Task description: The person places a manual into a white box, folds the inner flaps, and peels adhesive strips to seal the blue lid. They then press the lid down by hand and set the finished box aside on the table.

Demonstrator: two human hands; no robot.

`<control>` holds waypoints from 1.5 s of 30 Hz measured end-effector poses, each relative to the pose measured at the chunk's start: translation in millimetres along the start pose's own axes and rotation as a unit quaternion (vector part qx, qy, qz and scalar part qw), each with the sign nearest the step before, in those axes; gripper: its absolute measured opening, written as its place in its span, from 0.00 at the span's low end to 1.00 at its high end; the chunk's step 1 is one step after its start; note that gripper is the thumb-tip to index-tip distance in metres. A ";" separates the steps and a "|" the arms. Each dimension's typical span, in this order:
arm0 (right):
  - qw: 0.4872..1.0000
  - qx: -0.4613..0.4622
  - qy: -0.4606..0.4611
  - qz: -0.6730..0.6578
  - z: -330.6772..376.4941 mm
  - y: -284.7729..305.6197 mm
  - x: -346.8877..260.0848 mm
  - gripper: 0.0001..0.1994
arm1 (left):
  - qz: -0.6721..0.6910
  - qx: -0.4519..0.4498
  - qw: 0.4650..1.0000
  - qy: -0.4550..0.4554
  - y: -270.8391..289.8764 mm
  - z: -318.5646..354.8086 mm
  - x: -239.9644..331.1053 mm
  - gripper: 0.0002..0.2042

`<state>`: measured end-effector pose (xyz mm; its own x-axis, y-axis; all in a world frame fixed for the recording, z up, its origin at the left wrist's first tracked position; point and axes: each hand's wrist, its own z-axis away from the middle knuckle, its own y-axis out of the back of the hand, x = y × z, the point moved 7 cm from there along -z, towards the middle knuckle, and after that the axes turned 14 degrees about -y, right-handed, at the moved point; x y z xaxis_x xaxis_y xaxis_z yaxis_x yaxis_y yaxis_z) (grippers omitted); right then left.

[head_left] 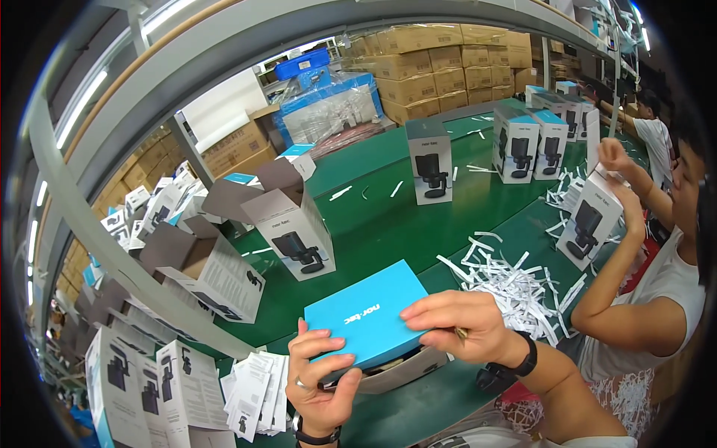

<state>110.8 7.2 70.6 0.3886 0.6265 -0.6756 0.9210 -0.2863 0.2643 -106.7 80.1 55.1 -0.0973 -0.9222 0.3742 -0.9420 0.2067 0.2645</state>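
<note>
A flat bright blue box (373,295) with white lettering sits tilted in front of me. My left hand (323,377), wearing a ring, grips its left end, with the thumb along the near edge. Fingers on top and thumb below, my right hand (467,325) pinches its right corner. Just under the blue box, the grey side of an open carton (411,375) shows; whether the two touch is hidden. Beside my left hand lies a pile of white printed leaflets (258,392). An open white carton with a microphone picture (299,239) stands beyond it on the left.
White paper strips (511,287) are heaped right of my hands. A co-worker (642,276) handles a white box (590,216) there. Closed boxes (431,160) stand along the green table (366,216). Open cartons (205,272) crowd the left, beside a metal post (157,269).
</note>
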 end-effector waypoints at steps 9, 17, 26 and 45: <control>0.997 0.024 0.032 0.060 18.5 19.7 20.7 0.11 | 0.057 -0.078 0.994 -0.045 -13.1 -3.6 -6.2 0.16; 0.996 0.011 0.074 0.057 11.7 11.7 20.9 0.15 | -0.035 -0.162 0.984 -0.064 -16.8 -12.6 -1.4 0.20; 0.992 0.029 0.088 0.089 25.7 5.3 16.5 0.12 | -0.110 -0.216 0.959 -0.146 -16.0 -8.4 10.3 0.22; 0.982 0.176 -0.042 -0.048 48.1 31.7 108.5 0.07 | -0.063 -0.319 0.942 0.086 -34.9 -68.4 -54.1 0.42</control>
<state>180.8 31.3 -27.5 0.2834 0.6048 -0.7442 0.8811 -0.4707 -0.0470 -46.6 145.1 86.5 0.1068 -0.8972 0.4285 -0.5530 0.3046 0.7755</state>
